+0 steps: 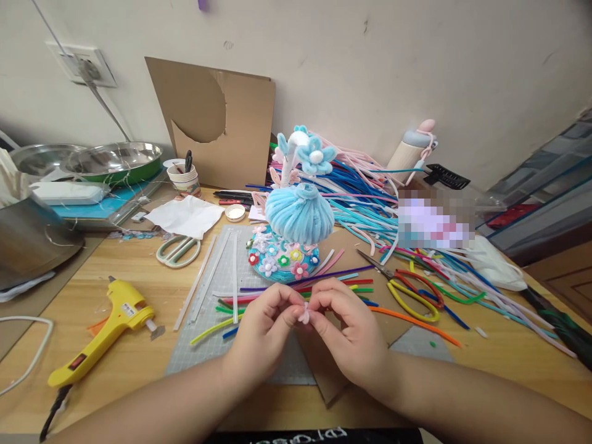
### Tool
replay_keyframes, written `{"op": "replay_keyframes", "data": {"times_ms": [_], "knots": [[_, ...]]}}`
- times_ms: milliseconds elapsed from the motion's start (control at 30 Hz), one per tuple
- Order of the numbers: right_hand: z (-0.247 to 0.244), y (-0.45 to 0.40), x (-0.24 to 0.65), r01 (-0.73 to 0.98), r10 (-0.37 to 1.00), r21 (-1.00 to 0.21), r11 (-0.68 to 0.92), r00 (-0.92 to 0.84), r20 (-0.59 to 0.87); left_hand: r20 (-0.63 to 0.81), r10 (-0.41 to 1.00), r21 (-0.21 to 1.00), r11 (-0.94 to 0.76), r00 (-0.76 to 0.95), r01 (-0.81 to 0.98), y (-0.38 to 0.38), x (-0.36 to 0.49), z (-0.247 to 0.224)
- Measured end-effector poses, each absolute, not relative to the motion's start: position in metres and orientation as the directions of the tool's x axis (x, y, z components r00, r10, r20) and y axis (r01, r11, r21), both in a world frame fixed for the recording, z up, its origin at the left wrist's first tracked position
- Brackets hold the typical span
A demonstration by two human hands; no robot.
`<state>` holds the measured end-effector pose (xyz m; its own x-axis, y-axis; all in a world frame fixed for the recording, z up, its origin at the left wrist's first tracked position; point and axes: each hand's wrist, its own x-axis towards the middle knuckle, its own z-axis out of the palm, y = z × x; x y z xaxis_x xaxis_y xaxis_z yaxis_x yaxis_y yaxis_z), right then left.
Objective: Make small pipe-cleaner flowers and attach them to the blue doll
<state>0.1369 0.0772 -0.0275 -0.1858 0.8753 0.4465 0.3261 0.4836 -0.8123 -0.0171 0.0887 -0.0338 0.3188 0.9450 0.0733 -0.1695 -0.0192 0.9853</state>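
Between my fingertips is a small pale pink flower [304, 313], apparently of bent pipe cleaner. My left hand [268, 327] pinches it from one side, and my right hand [349, 320] pinches it from the other. Just beyond my hands stands a blue pipe-cleaner lamp [300, 213] with a pleated shade, a white curved stem and a large blue flower at the top. Its round blue base [277, 256] is covered with small colourful flowers. Several coloured pipe cleaners [226, 311] lie under and behind my hands on the grey cutting mat [185, 354].
A yellow glue gun [104, 330] lies at the left, near green-handled scissors [179, 250]. Orange and yellow scissors [411, 290] rest at the right. Clear glue sticks [235, 277] lie on the mat. Behind are a heap of pipe cleaners [365, 185], cardboard [250, 123] and a bottle [411, 151].
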Motion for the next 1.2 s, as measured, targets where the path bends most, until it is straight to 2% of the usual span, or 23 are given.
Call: {"op": "replay_keyframes", "data": {"times_ms": [167, 300, 467, 633, 867, 967, 1033, 1100, 1200], "knots": [[-0.027, 0.079, 0.140, 0.265, 0.847, -0.808, 0.527, -0.238, 0.475, 0.023, 0.915, 0.926, 0.132, 0.404, -0.353, 0.092, -0.014, -0.033], [-0.025, 0.090, 0.147, 0.308, 0.820, -0.764, 0.567, -0.302, 0.487, -0.062, 0.884, 0.847, 0.292, 0.463, -0.444, 0.097, -0.014, -0.033], [-0.025, 0.098, 0.155, 0.377, 0.760, -0.663, 0.647, -0.388, 0.521, -0.228, 0.837, 0.822, 0.439, 0.497, -0.363, 0.100, -0.018, -0.029], [-0.029, 0.098, 0.158, 0.453, 0.717, -0.556, 0.697, -0.432, 0.547, -0.290, 0.816, 0.822, 0.480, 0.499, -0.307, 0.104, -0.020, -0.026], [-0.026, 0.095, 0.158, 0.586, 0.618, -0.292, 0.756, -0.492, 0.613, -0.278, 0.819, 0.843, 0.459, 0.502, -0.282, 0.105, -0.020, -0.031], [-0.026, 0.093, 0.157, 0.590, 0.583, -0.235, 0.773, -0.513, 0.630, -0.255, 0.836, 0.864, 0.423, 0.485, -0.274, 0.105, -0.021, -0.032], [-0.027, 0.091, 0.156, 0.595, 0.595, -0.248, 0.765, -0.505, 0.625, -0.225, 0.853, 0.879, 0.386, 0.470, -0.280, 0.105, -0.021, -0.032], [-0.028, 0.090, 0.154, 0.588, 0.638, -0.322, 0.742, -0.469, 0.611, -0.196, 0.869, 0.897, 0.346, 0.454, -0.275, 0.104, -0.020, -0.031], [-0.026, 0.088, 0.149, 0.498, 0.756, -0.572, 0.652, -0.367, 0.542, -0.154, 0.898, 0.930, 0.272, 0.411, -0.246, 0.102, -0.019, -0.029]]}}
